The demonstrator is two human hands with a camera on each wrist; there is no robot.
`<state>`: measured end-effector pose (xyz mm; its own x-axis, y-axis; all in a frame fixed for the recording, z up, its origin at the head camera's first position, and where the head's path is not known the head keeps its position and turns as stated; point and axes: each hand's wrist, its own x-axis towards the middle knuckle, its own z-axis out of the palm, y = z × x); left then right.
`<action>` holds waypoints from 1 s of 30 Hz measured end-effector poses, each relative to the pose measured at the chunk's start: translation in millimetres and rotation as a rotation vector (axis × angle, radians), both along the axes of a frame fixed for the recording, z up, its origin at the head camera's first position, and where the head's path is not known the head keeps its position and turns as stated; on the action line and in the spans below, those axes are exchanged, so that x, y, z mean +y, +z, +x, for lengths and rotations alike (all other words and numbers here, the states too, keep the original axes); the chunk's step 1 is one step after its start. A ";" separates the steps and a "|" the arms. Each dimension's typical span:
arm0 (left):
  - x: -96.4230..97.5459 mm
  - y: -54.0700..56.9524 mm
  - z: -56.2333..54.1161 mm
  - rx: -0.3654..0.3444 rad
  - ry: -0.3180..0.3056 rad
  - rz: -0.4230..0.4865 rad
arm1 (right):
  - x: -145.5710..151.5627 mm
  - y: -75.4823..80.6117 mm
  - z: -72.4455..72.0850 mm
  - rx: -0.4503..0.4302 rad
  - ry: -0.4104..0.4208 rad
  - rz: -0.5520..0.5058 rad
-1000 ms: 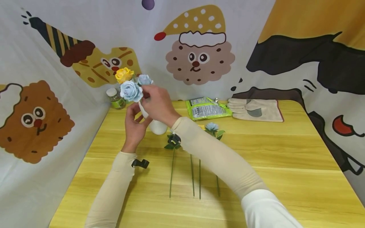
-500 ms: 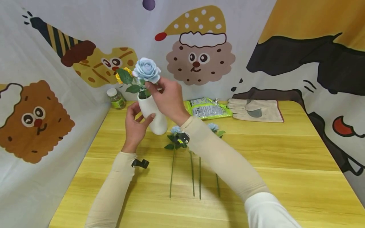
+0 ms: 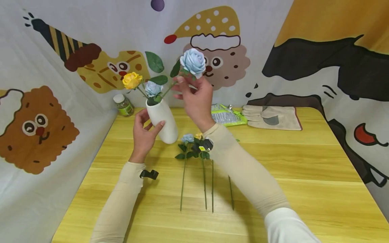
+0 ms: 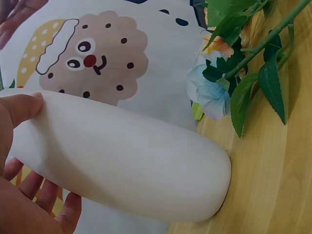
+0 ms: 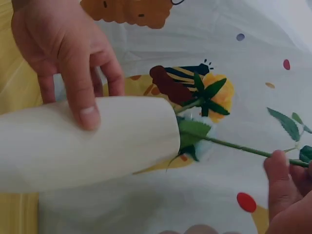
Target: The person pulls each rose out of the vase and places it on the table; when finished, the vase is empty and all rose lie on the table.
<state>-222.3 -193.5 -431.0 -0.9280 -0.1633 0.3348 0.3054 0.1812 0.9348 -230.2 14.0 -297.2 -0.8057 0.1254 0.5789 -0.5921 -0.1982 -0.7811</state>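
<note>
My left hand (image 3: 143, 140) holds the white vase (image 3: 165, 123) around its side, thumb in front. The vase stands tilted on the table, its mouth leaning left. My right hand (image 3: 199, 101) pinches the green stem (image 5: 239, 146) of a large blue rose (image 3: 193, 63), just below its bloom and leaves. That stem slants up and right from the vase mouth; its lower end is hidden inside. A yellow rose (image 3: 132, 80) and a smaller blue rose (image 3: 153, 88) also stick out of the vase.
Several artificial flowers lie on the table before the vase, including a blue one (image 3: 187, 138), partly hidden by my right forearm. Behind stand a white-capped jar (image 3: 124, 105), a green packet (image 3: 229, 116) and a work glove (image 3: 273, 117). A printed cloth hangs behind.
My right hand has moved up and to the right, drawing the large blue rose away from the other two blooms. The left hand and vase have stayed in place.
</note>
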 end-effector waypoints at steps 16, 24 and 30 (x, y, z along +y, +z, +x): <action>0.5 0.3 0.2 0.002 -0.002 0.017 | 52.9 -15.0 -1.4 0.090 -0.115 -0.266; 0.2 0.5 0.2 -0.004 -0.005 0.010 | 86.6 -29.2 2.0 0.084 -0.125 -0.302; -0.4 0.4 0.3 -0.005 -0.009 0.007 | 111.0 -41.9 6.6 0.055 -0.130 -0.234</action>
